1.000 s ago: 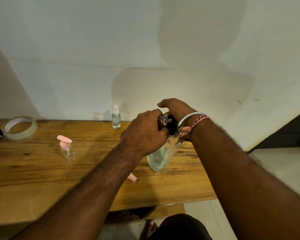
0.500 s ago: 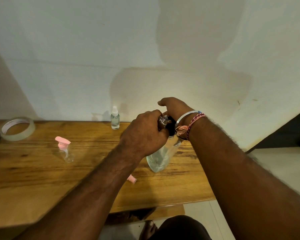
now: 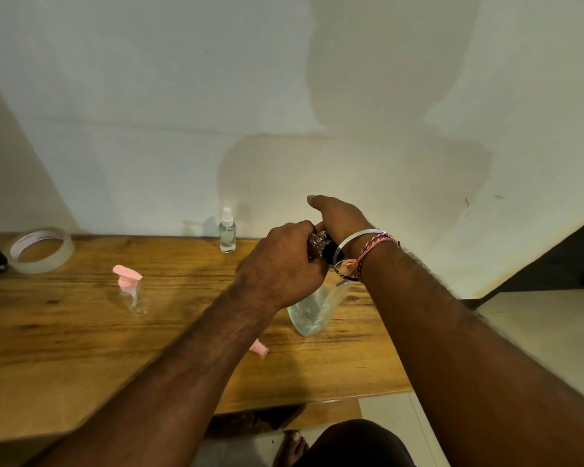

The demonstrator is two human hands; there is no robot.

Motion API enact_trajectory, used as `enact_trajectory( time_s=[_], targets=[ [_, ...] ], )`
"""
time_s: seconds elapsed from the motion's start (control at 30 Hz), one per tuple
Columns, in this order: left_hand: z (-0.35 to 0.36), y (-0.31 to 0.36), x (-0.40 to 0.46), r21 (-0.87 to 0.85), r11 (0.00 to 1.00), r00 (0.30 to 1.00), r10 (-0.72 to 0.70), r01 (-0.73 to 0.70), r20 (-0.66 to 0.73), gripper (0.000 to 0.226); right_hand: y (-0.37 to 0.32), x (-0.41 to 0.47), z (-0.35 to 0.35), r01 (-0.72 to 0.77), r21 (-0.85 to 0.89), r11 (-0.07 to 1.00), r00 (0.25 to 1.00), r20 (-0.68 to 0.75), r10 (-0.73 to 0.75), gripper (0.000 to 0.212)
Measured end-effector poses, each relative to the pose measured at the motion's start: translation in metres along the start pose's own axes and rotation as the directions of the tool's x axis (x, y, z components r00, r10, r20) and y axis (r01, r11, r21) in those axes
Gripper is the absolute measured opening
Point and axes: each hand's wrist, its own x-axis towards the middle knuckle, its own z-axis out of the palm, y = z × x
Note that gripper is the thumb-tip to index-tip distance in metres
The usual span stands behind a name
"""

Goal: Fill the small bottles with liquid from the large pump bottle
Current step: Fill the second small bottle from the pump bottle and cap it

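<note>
Little has moved since the earlier frames: both hands stay locked over the pump bottle [image 3: 312,310], and only the view has shifted slightly, carrying the tape roll [image 3: 41,250] a bit rightward.

The left hand [image 3: 284,267] curls around a small clear bottle [image 3: 318,240], holding it up against the black pump head, probably so its mouth sits under the spout. The right hand [image 3: 339,219] lies over the pump from the far side, fingers bent down around it and thumb sticking out to the left, a pose that suits pressing. How tightly those fingers close is hidden.

The pump bottle stands on the table [image 3: 64,348] right of centre, partly full of clear liquid. A pink cap [image 3: 259,348] lies near it, likely taken off the held bottle. At left stands a pink-pump bottle [image 3: 133,293], which looks empty. A spray bottle [image 3: 227,230] by the far wall holds some liquid, so filling seems partway done.
</note>
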Motion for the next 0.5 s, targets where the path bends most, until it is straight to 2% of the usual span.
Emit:
enact_trajectory(
  time_s=[0.17,0.3,0.5],
  targets=[
    [-0.002,0.002,0.003,-0.044,0.999,1.000,-0.001,0.000,-0.020,0.017,-0.017,-0.007,-0.007,-0.140,0.080,0.987,0.987,0.095,0.133,0.055],
    [-0.002,0.002,0.004,-0.052,0.999,1.000,-0.008,0.008,-0.015,0.020,-0.025,-0.012,-0.014,-0.242,0.026,0.970,0.962,0.136,0.236,0.059],
    [-0.002,0.004,0.004,-0.048,0.999,1.000,0.004,-0.004,-0.017,0.018,-0.020,-0.009,-0.015,-0.260,0.004,0.966,0.953,0.162,0.256,0.062]
  ],
)
